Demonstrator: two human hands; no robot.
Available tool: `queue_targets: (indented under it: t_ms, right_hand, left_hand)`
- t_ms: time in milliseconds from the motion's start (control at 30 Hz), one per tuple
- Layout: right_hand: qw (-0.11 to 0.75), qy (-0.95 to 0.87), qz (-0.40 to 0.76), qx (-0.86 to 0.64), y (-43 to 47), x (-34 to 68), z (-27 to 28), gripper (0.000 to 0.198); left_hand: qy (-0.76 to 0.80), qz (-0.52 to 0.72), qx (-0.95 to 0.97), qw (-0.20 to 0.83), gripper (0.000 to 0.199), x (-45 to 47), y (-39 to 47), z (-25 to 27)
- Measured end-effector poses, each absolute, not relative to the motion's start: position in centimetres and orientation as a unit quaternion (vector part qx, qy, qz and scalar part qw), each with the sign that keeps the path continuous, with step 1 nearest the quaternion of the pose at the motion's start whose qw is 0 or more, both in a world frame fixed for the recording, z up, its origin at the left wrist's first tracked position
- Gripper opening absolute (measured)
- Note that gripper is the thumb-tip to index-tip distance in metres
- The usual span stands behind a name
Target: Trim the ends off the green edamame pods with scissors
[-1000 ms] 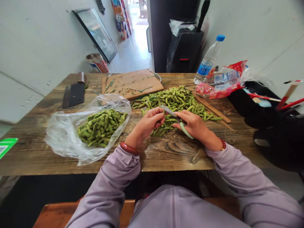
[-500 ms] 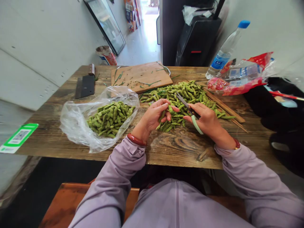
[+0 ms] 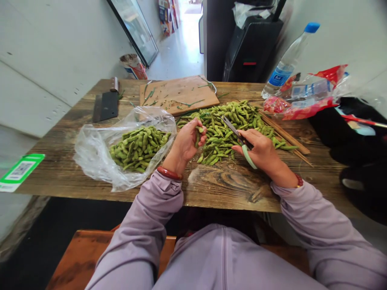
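Green soybean pods [image 3: 198, 137] are in my left hand [image 3: 188, 141], its fingers curled round them; how many it holds is hidden. My right hand [image 3: 260, 148] grips a pair of scissors [image 3: 232, 127] with pale green handles, the dark blades pointing up and left over the pods. Between and behind both hands spreads a loose pile of soybean pods [image 3: 238, 110] on the wooden table [image 3: 220, 193]. Left of my left hand lies an opened clear plastic bag [image 3: 96, 147] with a heap of pods [image 3: 139, 147] in it.
Behind the bag are a cutting board [image 3: 178, 92] with green scraps and a cleaver [image 3: 105, 105]. At the right stand a water bottle [image 3: 279, 74], red plastic packaging [image 3: 314, 108] and a black bag [image 3: 329, 129]. Wooden sticks [image 3: 287, 135] lie beside the pile.
My left hand has moved left, away from the scissors, and its fingers have curled in round the pods. My right hand with the scissors has hardly moved.
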State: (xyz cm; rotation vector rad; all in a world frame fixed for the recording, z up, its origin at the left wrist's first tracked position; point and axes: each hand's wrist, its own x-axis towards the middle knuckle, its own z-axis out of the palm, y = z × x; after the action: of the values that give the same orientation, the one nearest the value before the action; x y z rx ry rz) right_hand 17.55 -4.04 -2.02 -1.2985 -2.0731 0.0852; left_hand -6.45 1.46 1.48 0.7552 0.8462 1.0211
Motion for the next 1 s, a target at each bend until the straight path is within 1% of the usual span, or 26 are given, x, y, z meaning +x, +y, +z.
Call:
queue_targets:
  t_ms: [100,167,233,300,367,400,467,533,667,767,833,900,1000]
  right_hand:
    - [0.344,-0.798,0.030,-0.494,-4.0,17.6,-2.1,0.042]
    - [0.348,-0.798,0.029,-0.492,-4.0,17.5,-2.1,0.042]
    - [0.347,-0.797,0.033,-0.492,-4.0,17.5,-2.0,0.042]
    - [0.342,-0.799,0.038,-0.493,-4.1,17.4,-1.9,0.043]
    - [0.336,-0.804,0.042,-0.489,-4.1,17.4,-1.9,0.042]
    - [0.333,-0.806,0.043,-0.488,-4.1,17.3,-1.9,0.042]
    - [0.332,-0.809,0.044,-0.484,-4.1,17.3,-1.9,0.042]
    - [0.333,-0.810,0.043,-0.481,-4.1,17.3,-1.9,0.042]
    - [0.330,-0.811,0.048,-0.482,-4.1,17.3,-2.0,0.043]
    - [0.335,-0.810,0.047,-0.480,-4.0,17.3,-2.0,0.043]
    - [0.336,-0.809,0.044,-0.480,-4.0,17.3,-2.0,0.043]
    - [0.336,-0.807,0.042,-0.483,-4.0,17.3,-2.0,0.042]
    - [0.336,-0.808,0.042,-0.482,-4.1,17.2,-1.9,0.042]
  left_hand:
    - [0.399,0.457,0.379,0.699,0.025,-6.4,1.6,0.8]
    - [0.411,0.440,0.452,0.658,0.015,-6.3,1.8,0.1]
    - [0.437,0.410,0.551,0.581,0.006,-6.3,2.0,-0.7]
    - [0.471,0.377,0.651,0.461,0.011,-6.2,2.3,-1.4]
    - [0.494,0.340,0.724,0.342,0.010,-6.2,2.5,-1.9]
    - [0.499,0.318,0.748,0.299,0.010,-6.2,2.5,-2.1]
    - [0.501,0.275,0.781,0.249,0.012,-6.2,2.4,-2.3]
    - [0.493,0.248,0.802,0.229,0.017,-6.2,2.3,-2.3]
    - [0.470,0.244,0.819,0.220,0.017,-6.1,2.2,-2.2]
    - [0.470,0.268,0.805,0.244,0.013,-5.9,2.3,-2.0]
    - [0.474,0.298,0.776,0.289,0.009,-5.8,2.2,-1.6]
    - [0.472,0.347,0.726,0.360,0.002,-5.9,2.1,-1.2]
    - [0.448,0.413,0.621,0.493,0.013,-6.2,1.7,-0.6]
